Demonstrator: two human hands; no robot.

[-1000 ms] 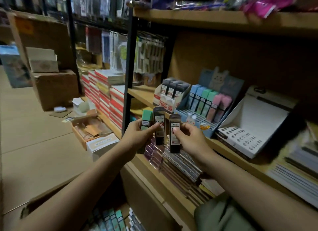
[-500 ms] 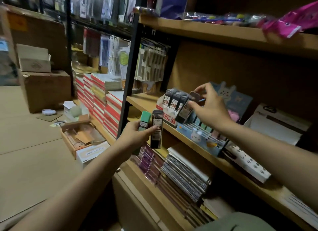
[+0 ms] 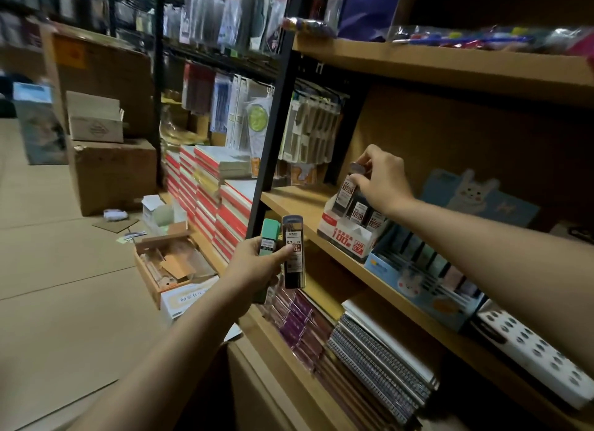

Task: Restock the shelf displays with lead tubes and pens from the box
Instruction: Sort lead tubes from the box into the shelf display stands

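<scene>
My left hand holds two lead tubes upright in front of the middle shelf: a black lead tube with a white label and a green lead tube behind it. My right hand pinches the top of another black lead tube, which stands tilted at the left end of the white and red display box on the wooden shelf. Two more black tubes stand in that box beside it.
A blue bunny display of pastel lead tubes stands right of the white box, then a white holed box. Notebooks fill the shelf below. A black upright post crosses left of the shelf. Cardboard boxes lie on the floor.
My right hand carried its black tube from beside my left hand up to the white display box and now sets it at the box's left end. My left hand stayed put.
</scene>
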